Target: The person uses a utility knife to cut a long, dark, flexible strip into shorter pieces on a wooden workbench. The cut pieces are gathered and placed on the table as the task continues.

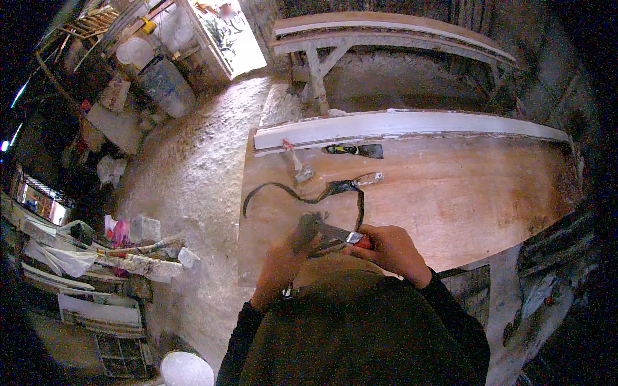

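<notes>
In my right hand (394, 249) is a putty knife (355, 238) with a red handle and a bright metal collar. Its dark flat blade points left, toward my left hand (278, 262). The left fingers are closed round a dark grey wad (309, 226), perhaps a cloth, against the blade. Beyond my hands on the plywood tabletop (463, 186) lies a dark strap (277, 185), curving to a dark tool with a pale end (368, 179). Farther off are a paintbrush (301, 168) with a pale handle and a black and yellow tool with a wide blade (360, 151).
A long white board (412, 128) runs along the table's far edge. Behind it stands a wooden bench (386, 32). Leftward are the rough floor (193, 174), a grey-blue barrel (166, 83), piled boards (103, 309) and a white bucket (187, 369) near me.
</notes>
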{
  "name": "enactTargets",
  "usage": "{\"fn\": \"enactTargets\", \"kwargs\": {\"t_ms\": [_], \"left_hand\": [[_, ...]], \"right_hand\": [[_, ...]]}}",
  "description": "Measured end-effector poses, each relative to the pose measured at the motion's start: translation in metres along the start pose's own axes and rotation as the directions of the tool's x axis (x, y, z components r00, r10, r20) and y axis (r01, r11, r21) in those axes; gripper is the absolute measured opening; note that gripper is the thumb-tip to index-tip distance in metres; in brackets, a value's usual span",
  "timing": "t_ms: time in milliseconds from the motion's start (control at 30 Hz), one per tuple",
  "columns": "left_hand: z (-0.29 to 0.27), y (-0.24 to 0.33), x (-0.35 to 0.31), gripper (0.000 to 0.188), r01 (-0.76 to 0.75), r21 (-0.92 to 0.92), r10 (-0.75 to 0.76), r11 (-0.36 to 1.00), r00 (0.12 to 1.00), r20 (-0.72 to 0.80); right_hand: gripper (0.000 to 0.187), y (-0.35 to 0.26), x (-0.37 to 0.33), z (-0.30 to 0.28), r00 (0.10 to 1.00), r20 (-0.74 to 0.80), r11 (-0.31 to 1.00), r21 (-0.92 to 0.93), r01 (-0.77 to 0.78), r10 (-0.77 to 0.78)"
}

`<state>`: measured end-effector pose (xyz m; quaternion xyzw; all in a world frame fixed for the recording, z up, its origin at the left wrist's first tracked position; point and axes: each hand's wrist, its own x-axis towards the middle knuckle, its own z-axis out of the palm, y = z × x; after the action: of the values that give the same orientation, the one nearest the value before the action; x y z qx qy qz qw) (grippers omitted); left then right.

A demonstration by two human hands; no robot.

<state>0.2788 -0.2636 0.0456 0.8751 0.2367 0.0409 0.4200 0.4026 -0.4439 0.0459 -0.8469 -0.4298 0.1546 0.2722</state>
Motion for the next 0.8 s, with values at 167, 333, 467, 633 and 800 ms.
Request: {"fn": "enactTargets", "kwargs": {"t_ms": [167, 333, 467, 633, 800], "left_hand": [[0.008, -0.012, 0.003, 0.03, 0.006, 0.043, -0.003, 0.999, 0.997, -0.077], [0.01, -0.018, 0.0, 0.025, -0.133, 0.328, 0.182, 0.935, 0.975, -0.125], [0.007, -0.01, -0.001, 0.023, -0.141, 0.507, 0.213, 0.85, 0.973, -0.087], [0.009, -0.015, 0.004, 0.016, -0.199, 0.647, 0.327, 0.736, 0.942, -0.082], [0.013, -0.018, 0.005, 0.03, -0.332, 0.703, 0.486, 0.629, 0.873, -0.022]], "right_hand": [[0.033, -0.005, -0.001, -0.006, 0.998, 0.027, 0.998, 0.017, -0.064, 0.063], [0.038, 0.0, -0.002, -0.002, 0.997, 0.02, 0.996, 0.045, -0.079, 0.079], [0.043, 0.004, -0.001, -0.004, 0.995, 0.044, 0.995, 0.031, -0.091, 0.089], [0.047, 0.009, -0.002, -0.002, 0.992, 0.065, 0.992, 0.056, -0.111, 0.108], [0.043, 0.027, -0.003, 0.018, 0.996, 0.063, 0.954, 0.289, -0.075, 0.06]]}}
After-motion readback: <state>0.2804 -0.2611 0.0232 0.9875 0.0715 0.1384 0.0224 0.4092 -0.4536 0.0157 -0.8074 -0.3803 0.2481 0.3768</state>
